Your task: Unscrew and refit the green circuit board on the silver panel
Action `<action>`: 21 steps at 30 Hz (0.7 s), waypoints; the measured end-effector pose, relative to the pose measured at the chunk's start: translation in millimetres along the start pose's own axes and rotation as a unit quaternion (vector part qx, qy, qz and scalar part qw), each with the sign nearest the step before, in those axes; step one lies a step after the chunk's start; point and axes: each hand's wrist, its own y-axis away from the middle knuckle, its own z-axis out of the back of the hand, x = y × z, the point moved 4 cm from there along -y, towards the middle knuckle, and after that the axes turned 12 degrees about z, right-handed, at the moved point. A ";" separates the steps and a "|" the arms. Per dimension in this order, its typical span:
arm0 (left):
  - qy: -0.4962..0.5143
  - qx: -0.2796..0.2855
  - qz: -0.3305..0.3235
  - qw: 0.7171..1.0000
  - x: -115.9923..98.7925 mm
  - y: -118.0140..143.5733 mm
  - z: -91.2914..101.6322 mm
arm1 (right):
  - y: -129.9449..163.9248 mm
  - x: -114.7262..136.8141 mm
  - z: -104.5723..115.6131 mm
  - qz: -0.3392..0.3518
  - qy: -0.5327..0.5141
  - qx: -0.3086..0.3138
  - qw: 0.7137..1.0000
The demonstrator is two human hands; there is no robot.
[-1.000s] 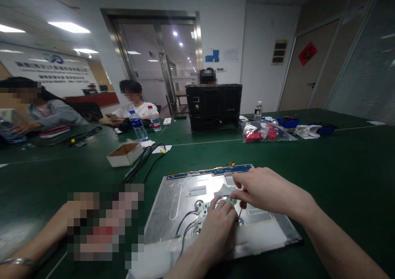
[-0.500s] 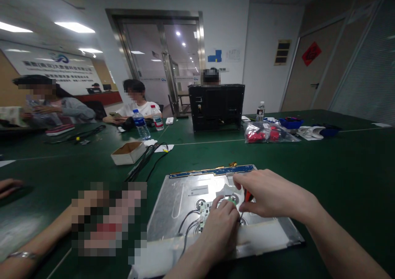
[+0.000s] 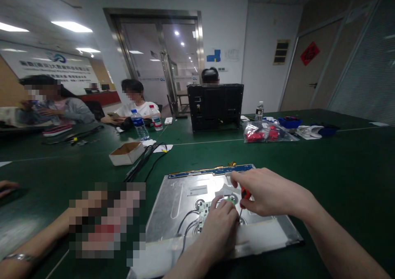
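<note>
Flat silver metal display panel [image 3: 182,205] lying back-up at the near edge of the dark green worktop [image 3: 339,168], with a narrow blue circuit strip [image 3: 212,170] along its far edge and a white band along its near edge. Small white-and-green circuit board [image 3: 204,210] sitting near the panel's middle, with thin black wires [image 3: 185,225] curling from it toward the near edge.

Right hand [image 3: 268,192] over the middle of the panel, fingers clenched around a small screwdriver with a red-and-black handle [image 3: 245,195], its thin shaft pointing down at the panel just beside the small board. Left hand [image 3: 217,229] resting on the panel right next to it, fingers curled down onto the small board; whether pinching anything, cannot tell, the fingertips being hidden.

Another person's forearm with a metal bracelet [image 3: 18,257] at the near left corner, partly blurred out. Open cardboard box [image 3: 126,153] and black cables [image 3: 145,157] toward the middle of the worktop. Two clear water bottles [image 3: 138,124] and a black monitor housing [image 3: 215,107] near the far edge, a clear bag of red parts [image 3: 265,133] toward the far right. Other people seated along the far left edge.
</note>
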 end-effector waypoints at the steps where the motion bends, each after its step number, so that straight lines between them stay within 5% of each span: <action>1: 0.000 0.001 0.000 1.000 0.1 0.1 0.1 | -0.1 -0.2 -0.3 -0.006 0.001 -0.001 1.000; 6: 0.006 0.009 -0.004 1.000 -0.9 0.5 1.4 | -5.2 -3.7 -1.2 -0.069 0.065 -0.007 0.995; 15: 0.008 -0.018 -0.003 1.000 0.3 0.4 -0.1 | 0.8 -1.9 0.6 -0.004 -0.016 -0.002 1.000; 21: -0.006 0.001 -0.004 1.000 -1.4 0.0 0.7 | -1.5 -4.6 0.3 -0.063 0.018 0.009 0.998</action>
